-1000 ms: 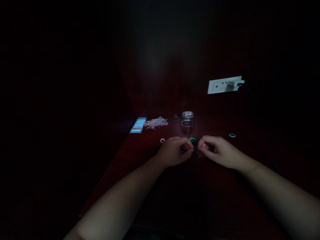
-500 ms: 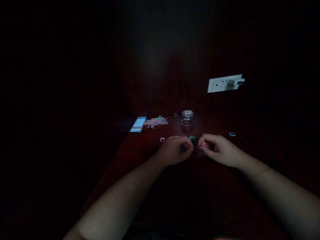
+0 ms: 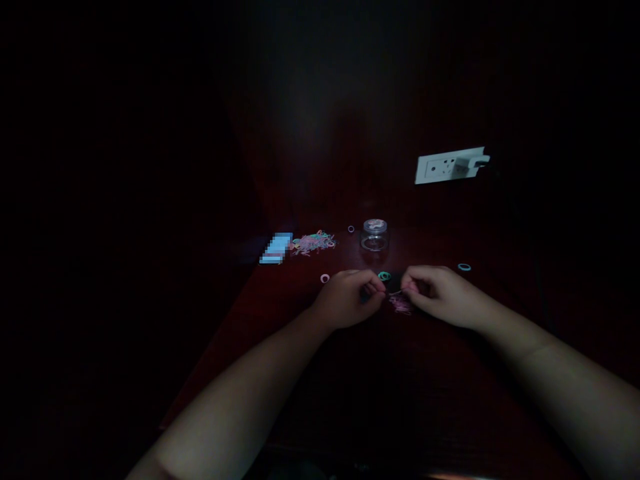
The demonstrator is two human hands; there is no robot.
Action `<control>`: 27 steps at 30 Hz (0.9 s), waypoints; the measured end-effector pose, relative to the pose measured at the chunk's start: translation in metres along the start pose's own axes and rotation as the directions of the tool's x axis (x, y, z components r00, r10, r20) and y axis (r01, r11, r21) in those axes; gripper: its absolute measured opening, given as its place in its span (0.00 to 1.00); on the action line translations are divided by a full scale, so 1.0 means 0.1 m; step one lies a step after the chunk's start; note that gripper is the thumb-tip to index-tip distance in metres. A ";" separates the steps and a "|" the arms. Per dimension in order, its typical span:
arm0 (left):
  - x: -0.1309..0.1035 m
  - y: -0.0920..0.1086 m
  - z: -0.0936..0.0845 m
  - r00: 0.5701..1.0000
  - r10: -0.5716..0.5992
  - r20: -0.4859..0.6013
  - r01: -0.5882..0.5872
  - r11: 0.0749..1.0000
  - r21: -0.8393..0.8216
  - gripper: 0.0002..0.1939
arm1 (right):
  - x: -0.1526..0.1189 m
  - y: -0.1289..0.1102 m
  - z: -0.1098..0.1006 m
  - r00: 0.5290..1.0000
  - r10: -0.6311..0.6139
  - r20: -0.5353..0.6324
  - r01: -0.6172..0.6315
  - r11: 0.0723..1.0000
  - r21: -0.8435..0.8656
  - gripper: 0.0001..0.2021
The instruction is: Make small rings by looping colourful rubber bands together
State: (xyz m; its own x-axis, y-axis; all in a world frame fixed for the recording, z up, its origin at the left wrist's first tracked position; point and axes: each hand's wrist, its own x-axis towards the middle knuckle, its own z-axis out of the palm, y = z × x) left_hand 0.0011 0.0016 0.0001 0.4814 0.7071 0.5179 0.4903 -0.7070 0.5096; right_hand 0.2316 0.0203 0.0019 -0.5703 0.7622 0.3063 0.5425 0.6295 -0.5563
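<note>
My left hand (image 3: 353,298) is closed in a pinch; what its fingertips hold, if anything, is too small and dark to make out. Facing it across a small gap, my right hand (image 3: 435,293) pinches a thin pale rubber band (image 3: 395,292), whose end pokes out toward the left fingers. Beneath the gap lies a small heap of pink rubber bands (image 3: 400,304). Green rubber bands (image 3: 384,275) rest just beyond the fingertips. A pink ring-shaped band (image 3: 325,279) lies beside my left hand.
Behind the hands stands a clear lidded jar (image 3: 375,237). A pile of mixed coloured bands (image 3: 314,243) lies by a lit phone (image 3: 277,248). A purple band (image 3: 351,229) and a blue band (image 3: 465,267) lie apart. A wall socket (image 3: 449,165) holds a plug.
The fingertips have drawn slightly apart, my right hand shifting right. The strand that spanned both hands now shows only at the right fingers, and more of the pink heap is visible.
</note>
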 end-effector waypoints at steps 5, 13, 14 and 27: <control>0.00 -0.01 0.01 1.000 0.007 0.003 -0.007 1.000 -0.005 0.02 | 0.00 0.07 -0.01 0.996 0.072 0.048 -0.065 0.989 -0.129 0.04; -0.01 -0.02 0.02 1.000 -0.006 0.014 0.006 1.000 -0.009 0.03 | 0.01 0.07 0.00 0.989 0.136 0.065 -0.120 0.972 -0.202 0.05; -0.01 -0.02 0.02 1.000 -0.005 0.010 0.005 1.000 -0.014 0.03 | 0.01 0.07 -0.01 0.988 0.139 0.070 -0.122 0.971 -0.203 0.05; 0.00 -0.01 0.00 1.000 -0.014 0.018 0.014 1.000 -0.017 0.03 | 0.01 0.06 0.00 0.985 0.151 0.081 -0.131 0.968 -0.213 0.06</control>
State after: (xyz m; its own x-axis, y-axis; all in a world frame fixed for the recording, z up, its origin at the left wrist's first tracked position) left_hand 0.0007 0.0018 -0.0007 0.4872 0.7171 0.4984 0.4846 -0.6968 0.5288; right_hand 0.2342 0.0252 -0.0007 -0.5298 0.8339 0.1548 0.7316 0.5417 -0.4140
